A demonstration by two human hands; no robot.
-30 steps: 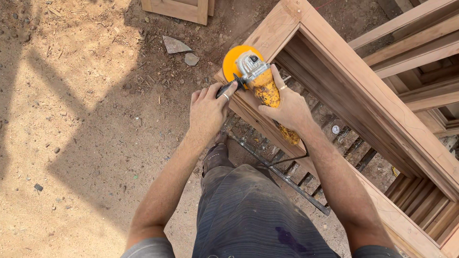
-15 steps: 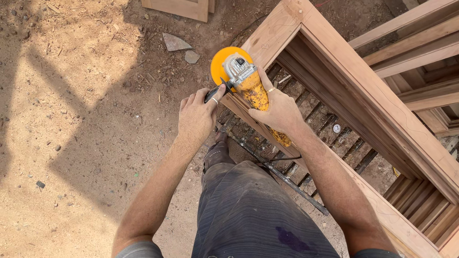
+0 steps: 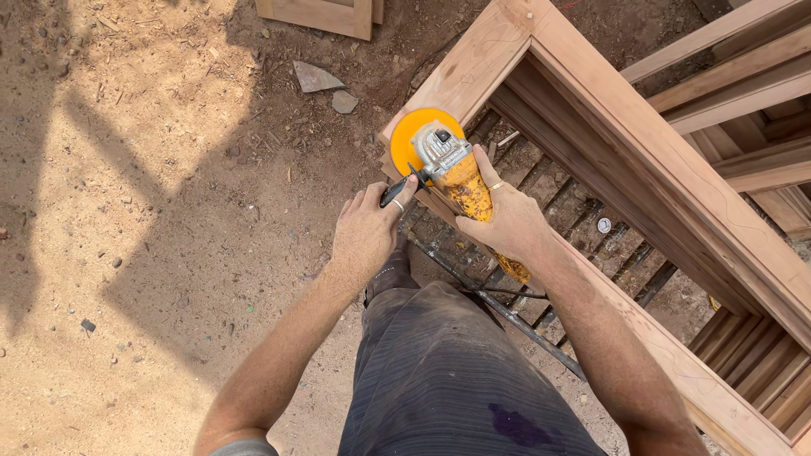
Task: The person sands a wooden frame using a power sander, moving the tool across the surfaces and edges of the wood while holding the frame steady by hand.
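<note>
- Two hands on one tool: right hand (image 3: 505, 221) wrapped tight round the yellow body of the grinder (image 3: 460, 181); left hand (image 3: 365, 236) closed on its black side handle (image 3: 394, 192), which sticks out to the left.
- Grinder sits mid-scene, w/ its orange disc (image 3: 411, 135) flat on the near rail of the wood frame (image 3: 591, 101), close to the far-left corner joint.
- Step in hand, by my read: sanding the top face of that rail near the corner. Can't tell if the disc is spinning.
- Frame runs diagonally, far left to near right; dark slats show thru its opening, more timber stacked at far right.
- Metal bar (image 3: 498, 312) lies under the frame, just near of the rail, beside the person's leg.
- Dirt ground (image 3: 152, 211) to the left, w/ stone chips at the far side.
- Next move calls for: disc kept flat, even pressure from both grips, steady travel along the rail; care at the edge so the disc doesn't tip off or gouge the corner.
</note>
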